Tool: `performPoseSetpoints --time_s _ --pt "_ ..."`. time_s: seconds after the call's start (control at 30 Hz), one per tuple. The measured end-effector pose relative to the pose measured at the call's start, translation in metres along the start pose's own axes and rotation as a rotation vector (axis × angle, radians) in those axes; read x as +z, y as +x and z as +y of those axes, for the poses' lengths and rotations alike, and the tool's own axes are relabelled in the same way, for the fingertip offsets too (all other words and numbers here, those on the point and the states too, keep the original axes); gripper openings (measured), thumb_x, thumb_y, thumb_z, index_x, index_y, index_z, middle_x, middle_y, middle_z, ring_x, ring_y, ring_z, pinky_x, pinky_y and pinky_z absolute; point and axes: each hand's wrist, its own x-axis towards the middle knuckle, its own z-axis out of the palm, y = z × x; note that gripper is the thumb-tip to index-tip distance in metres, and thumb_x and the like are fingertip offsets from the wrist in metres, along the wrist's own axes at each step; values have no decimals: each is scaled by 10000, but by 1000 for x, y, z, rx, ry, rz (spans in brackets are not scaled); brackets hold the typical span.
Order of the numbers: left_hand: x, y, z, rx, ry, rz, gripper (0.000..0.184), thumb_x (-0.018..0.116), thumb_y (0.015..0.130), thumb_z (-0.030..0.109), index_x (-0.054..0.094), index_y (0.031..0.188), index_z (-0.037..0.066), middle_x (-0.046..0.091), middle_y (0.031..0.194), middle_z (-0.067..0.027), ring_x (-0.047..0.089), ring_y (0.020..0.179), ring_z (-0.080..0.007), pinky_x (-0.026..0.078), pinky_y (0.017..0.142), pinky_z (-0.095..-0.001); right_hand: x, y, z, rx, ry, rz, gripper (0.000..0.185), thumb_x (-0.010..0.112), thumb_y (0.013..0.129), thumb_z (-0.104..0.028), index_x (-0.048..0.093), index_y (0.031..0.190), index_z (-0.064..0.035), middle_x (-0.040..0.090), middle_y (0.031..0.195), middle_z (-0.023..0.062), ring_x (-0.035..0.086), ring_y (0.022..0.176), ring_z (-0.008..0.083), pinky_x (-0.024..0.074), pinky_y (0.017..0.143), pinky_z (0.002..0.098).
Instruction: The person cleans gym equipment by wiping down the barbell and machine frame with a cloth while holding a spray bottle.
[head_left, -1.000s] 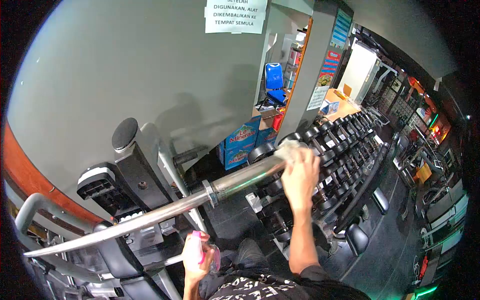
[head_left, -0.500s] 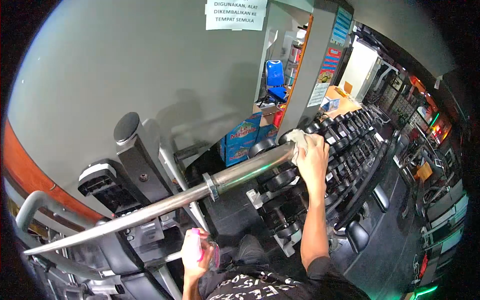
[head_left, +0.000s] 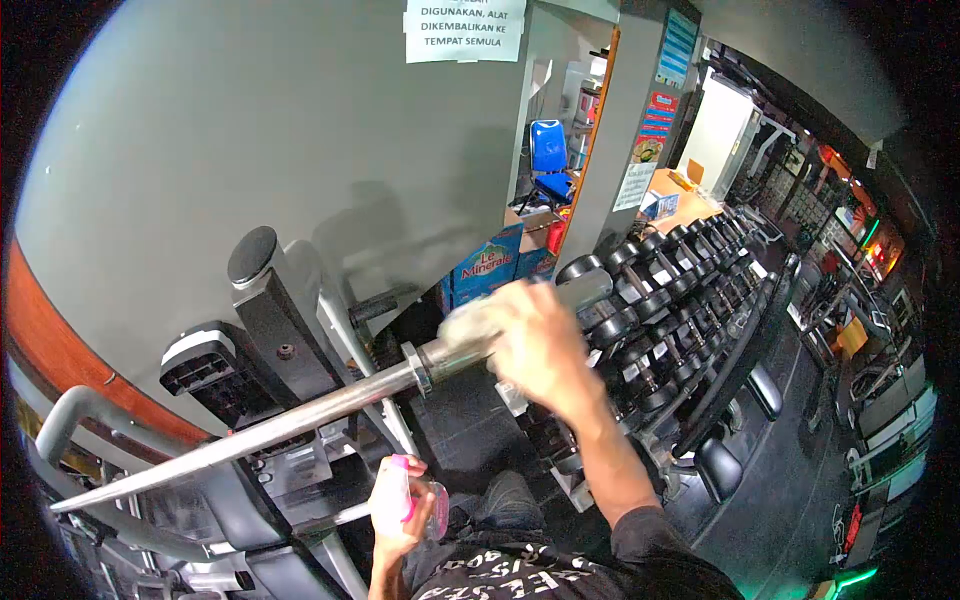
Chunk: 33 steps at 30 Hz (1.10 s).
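Observation:
A long metal barbell bar [head_left: 290, 424] runs from the lower left up to the right, with a collar [head_left: 417, 368] around it. On the bar's thick end sleeve, just right of the collar, my right hand [head_left: 540, 348] presses a pale cloth [head_left: 472, 325]; the hand is blurred by motion. The sleeve's tip shows beyond my fingers. Below the bar, my left hand [head_left: 398, 505] is closed around a spray bottle [head_left: 437, 510] with a pink and white top.
Rows of dumbbells on a rack [head_left: 690, 300] stand to the right. Blue boxes [head_left: 487, 265] sit by the wall behind the bar. A padded bench [head_left: 240, 505] and machine frame [head_left: 75, 410] are at lower left. A blue chair [head_left: 549, 150] stands farther back.
My right hand and the cloth have moved left along the sleeve, from its tip to near the collar. My left hand has kept hold of the bottle, nearly in place.

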Motion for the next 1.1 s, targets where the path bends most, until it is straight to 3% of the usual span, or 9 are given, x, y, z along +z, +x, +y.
performPoseSetpoints --time_s 0.1,0.23,0.37,0.47,0.5,0.7,0.8,0.97,1.1 --pt "-6 -3 -8 22 56 13 350 637 714 -52 534 1047 -21 529 1029 -110 556 697 -136 467 624 -258 -12 8 63 241 -272 128 242 623 770 -173 671 963 -36 612 1005 132 546 951 327 437 880 426" --pt "-10 -4 -14 -28 97 -7 329 606 715 -83 530 1029 -18 520 1029 -104 553 671 -119 460 599 -248 -5 8 91 235 -145 27 286 607 819 -266 669 982 -39 589 1042 95 520 991 307 402 887 444" --pt "-5 -1 -7 -58 35 -14 323 601 718 -86 531 1026 -19 516 1017 -103 553 667 -112 461 598 -242 5 -6 73 274 -250 162 272 634 792 -223 651 982 -30 576 1041 101 509 1000 307 388 892 448" --pt "-6 0 -4 -32 27 -25 324 619 729 -85 525 1035 -34 509 1019 -102 557 675 -107 464 593 -226 35 -27 89 138 -127 548 318 647 724 -147 601 1010 -16 552 1076 130 489 1009 340 387 889 450" --pt "-7 1 -4 -31 28 -24 324 619 729 -85 525 1035 -34 509 1019 -102 557 675 -107 464 593 -226 42 -37 92 123 -73 579 334 600 761 -99 586 1068 32 539 1140 169 480 1061 357 377 939 447" --pt "-8 6 -7 -18 -15 11 348 638 739 -76 530 1067 -34 521 1044 -110 561 683 -109 469 598 -231 58 -56 100 131 98 671 367 560 839 -140 555 1145 63 512 1189 195 470 1134 364 357 982 454" --pt "-14 6 -10 39 82 -12 351 639 741 -74 531 1072 -30 527 1051 -114 567 672 -113 474 592 -236 39 -46 105 282 94 800 384 618 805 -115 570 1160 24 516 1178 172 476 1109 359 374 966 441" --pt "-10 11 -12 21 32 -8 370 635 734 -84 533 1084 -24 547 1043 -113 573 654 -110 481 580 -250 22 -29 71 437 -289 477 292 655 752 -111 604 1025 -22 540 1092 148 494 1023 343 393 890 445" --pt "-3 21 -21 27 34 -48 393 633 719 -103 534 1091 -21 560 1024 -109 574 659 -109 481 604 -245 28 -31 -32 201 -60 199 363 687 688 -149 628 1032 -52 558 1121 121 489 1035 325 401 919 424"
